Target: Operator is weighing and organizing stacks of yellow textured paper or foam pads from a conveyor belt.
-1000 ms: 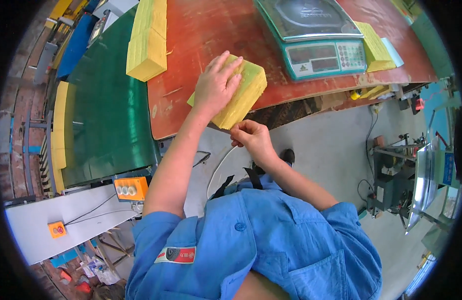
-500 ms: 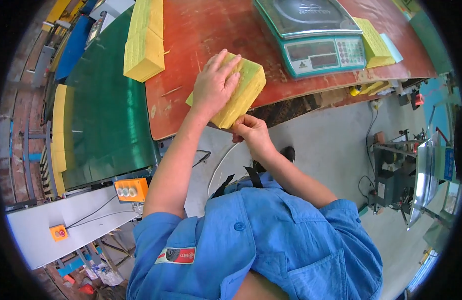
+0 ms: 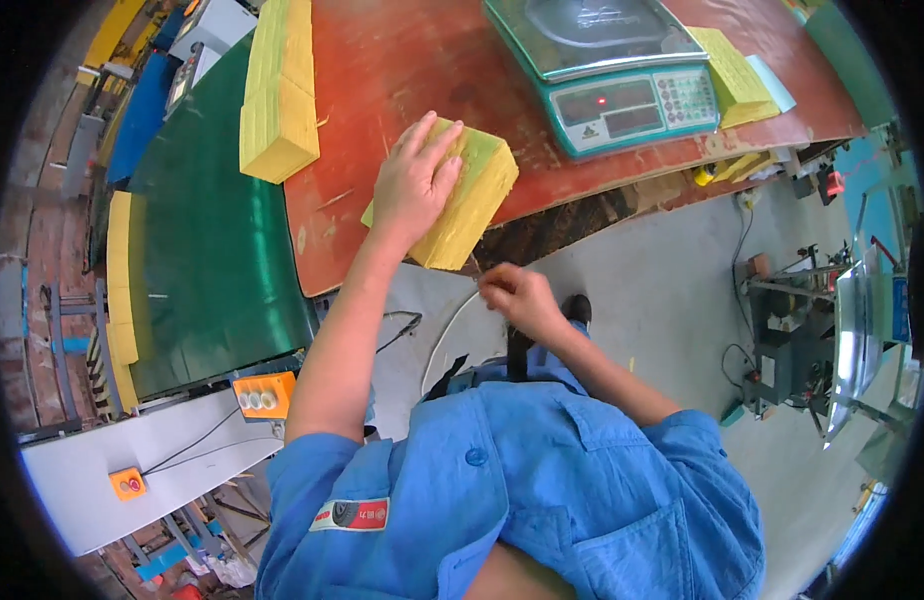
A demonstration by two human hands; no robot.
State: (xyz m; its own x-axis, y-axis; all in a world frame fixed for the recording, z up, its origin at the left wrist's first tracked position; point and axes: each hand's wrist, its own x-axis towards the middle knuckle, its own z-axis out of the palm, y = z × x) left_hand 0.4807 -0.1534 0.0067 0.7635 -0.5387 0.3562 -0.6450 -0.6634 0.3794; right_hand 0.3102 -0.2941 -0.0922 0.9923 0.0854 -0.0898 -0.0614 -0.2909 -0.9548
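My left hand (image 3: 412, 185) lies over the top of a yellow block (image 3: 467, 205), its fingers stretched out across the surface. The block looks like a thick stack of yellow sheets with a rough side, and it sits tilted at the front edge of the red table. Just off the block's near corner, my right hand (image 3: 522, 300) is in the air over the floor, apart from the block. Its fingers are curled into a pinch and slightly blurred; whatever may be between them is too small to make out.
A teal digital scale (image 3: 622, 90) stands on the red table (image 3: 412, 60). Yellow blocks (image 3: 282, 120) line the table's left side, and another yellow block (image 3: 737, 80) stands right of the scale. A green belt (image 3: 217, 250) runs along the left, near an orange button box (image 3: 265, 396).
My right hand has come away from the block's lower corner and moved down and to the right. My left hand stays on the block. A red light now shows on the scale's display.
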